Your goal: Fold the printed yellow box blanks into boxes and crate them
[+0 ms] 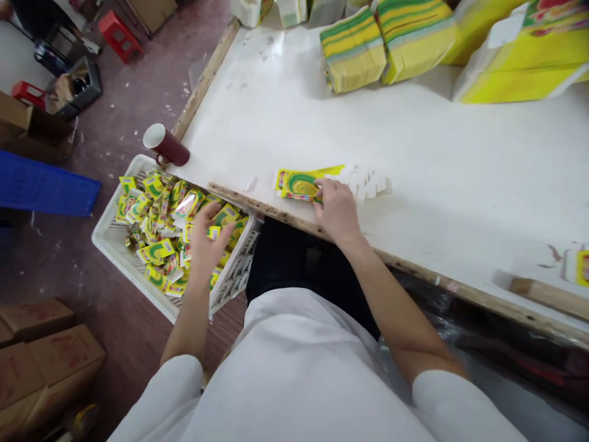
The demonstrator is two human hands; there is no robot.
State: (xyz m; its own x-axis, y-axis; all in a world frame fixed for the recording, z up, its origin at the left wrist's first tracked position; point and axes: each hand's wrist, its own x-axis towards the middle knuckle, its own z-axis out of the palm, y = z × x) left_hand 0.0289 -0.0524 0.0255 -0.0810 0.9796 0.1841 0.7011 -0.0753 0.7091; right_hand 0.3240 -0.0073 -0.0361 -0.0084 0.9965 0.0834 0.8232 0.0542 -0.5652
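My left hand [208, 240] reaches into a white crate [110, 230] full of small yellow-green packets [159, 212]; its fingers are spread over them and hold one small packet. My right hand [337, 207] rests on the white table [414, 153] near its front edge, fingers pressing on a flat yellow-green printed card [299, 182]. A row of small white pieces [365, 181] lies just right of the card.
A dark red mug [164, 145] lies at the table's left corner. Stacks of yellow-green printed sheets [354, 52] and yellow boxes [529, 55] sit at the table's back. A blue crate [41, 184], red stools and cardboard boxes [41, 362] are on the floor.
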